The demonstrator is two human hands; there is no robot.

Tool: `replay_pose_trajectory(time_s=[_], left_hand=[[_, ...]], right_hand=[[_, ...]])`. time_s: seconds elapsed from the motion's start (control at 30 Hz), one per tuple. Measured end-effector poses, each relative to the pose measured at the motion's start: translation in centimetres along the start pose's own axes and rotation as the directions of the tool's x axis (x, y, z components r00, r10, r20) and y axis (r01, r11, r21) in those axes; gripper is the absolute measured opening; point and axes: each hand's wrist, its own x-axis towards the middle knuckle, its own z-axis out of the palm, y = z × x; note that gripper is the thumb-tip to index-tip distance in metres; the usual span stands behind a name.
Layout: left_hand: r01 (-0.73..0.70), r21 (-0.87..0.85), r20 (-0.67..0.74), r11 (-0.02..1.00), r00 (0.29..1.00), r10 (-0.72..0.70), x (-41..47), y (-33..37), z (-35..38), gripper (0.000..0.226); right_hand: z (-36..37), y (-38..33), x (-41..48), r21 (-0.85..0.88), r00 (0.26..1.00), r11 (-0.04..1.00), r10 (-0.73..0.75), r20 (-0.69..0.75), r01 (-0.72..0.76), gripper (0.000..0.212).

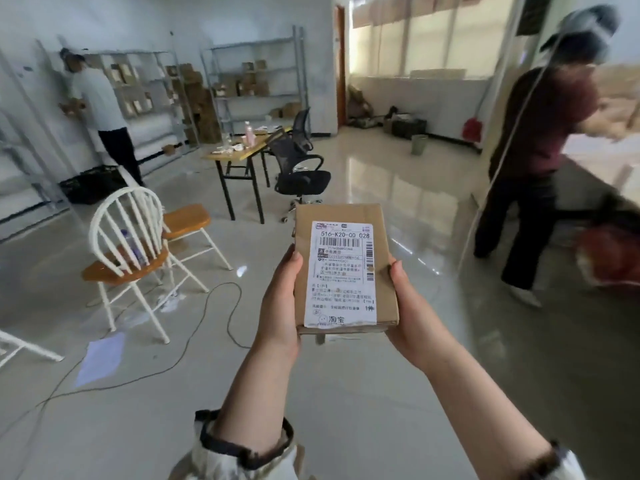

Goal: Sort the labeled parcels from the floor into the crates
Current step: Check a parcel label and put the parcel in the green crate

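A small brown cardboard parcel (346, 233) with a white shipping label reading 516-K20-00 028 is held up in front of me, label facing the camera. My left hand (281, 303) grips its left edge, thumb along the side. My right hand (403, 306) grips its right edge, thumb on the top face near the label. Both forearms reach up from the bottom of the view. A black crate (91, 185) stands on the floor at the left by the shelving. Another dark crate (408, 128) sits far back near the windows.
Two white chairs with orange seats (138, 251) stand left of me, with cables (194, 341) across the floor. A table (239, 154) and a black office chair (298, 168) are ahead. One person (100, 109) works at the left shelves; another (540, 161) moves at the right.
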Motion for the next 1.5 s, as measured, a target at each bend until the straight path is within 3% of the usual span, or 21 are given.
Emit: replay_pose_trajectory(time_s=[0.1,0.23,0.57,0.67,0.73,0.83,0.9,1.03,1.23,1.37,1.5], left_hand=[[0.077,0.002,0.193,0.997,0.978,-0.076,-0.7,-1.6,4.8,0.04],[0.133,0.034,0.428,0.99,0.894,-0.135,-2.9,-3.9,11.1,0.043],[0.274,0.11,0.753,0.955,0.604,-0.26,-14.0,-8.7,26.6,0.046],[0.284,0.11,0.819,0.953,0.518,-0.249,-18.6,-10.4,30.7,0.057],[0.297,0.112,0.853,0.948,0.46,-0.245,-21.8,-11.5,33.5,0.051],[0.298,0.139,0.916,0.944,0.324,-0.237,-27.0,-13.1,37.5,0.05],[0.287,0.147,0.947,0.947,0.236,-0.218,-30.8,-14.3,39.9,0.051],[0.331,0.181,0.974,0.926,0.067,-0.215,-38.8,-16.3,44.0,0.04],[0.349,0.344,0.937,0.872,-0.18,-0.298,-47.6,-19.9,49.1,0.069],[0.325,0.422,0.895,0.846,-0.3,-0.331,-52.1,-21.7,52.3,0.068],[0.313,0.441,0.867,0.841,-0.39,-0.31,-56.3,-23.1,55.5,0.045]], right_hand=[[-3.5,-1.9,-4.3,-0.012,0.983,0.999,-0.048,-0.179,0.047,0.058],[-7.1,-4.4,-11.0,-0.091,0.92,0.992,-0.117,-0.375,0.089,0.054],[-11.9,-10.5,-30.8,-0.183,0.624,0.968,-0.252,-0.74,0.173,0.05],[-13.3,-11.5,-37.0,-0.224,0.539,0.956,-0.291,-0.79,0.189,0.059],[-14.1,-12.3,-41.2,-0.227,0.487,0.955,-0.294,-0.822,0.193,0.067],[-14.9,-13.5,-47.8,-0.247,0.442,0.947,-0.316,-0.84,0.207,0.089],[-15.2,-13.9,-52.4,-0.276,0.402,0.938,-0.341,-0.85,0.211,0.092],[-15.3,-13.7,-61.3,-0.319,0.21,0.931,-0.352,-0.912,0.175,0.093],[-14.1,-12.8,-70.9,-0.306,-0.084,0.913,-0.294,-0.952,0.269,0.06],[-14.3,-12.0,-75.1,-0.338,-0.222,0.888,-0.277,-0.935,0.313,0.064],[-14.8,-12.1,-78.5,-0.407,-0.379,0.841,-0.267,-0.886,0.357,0.053]])
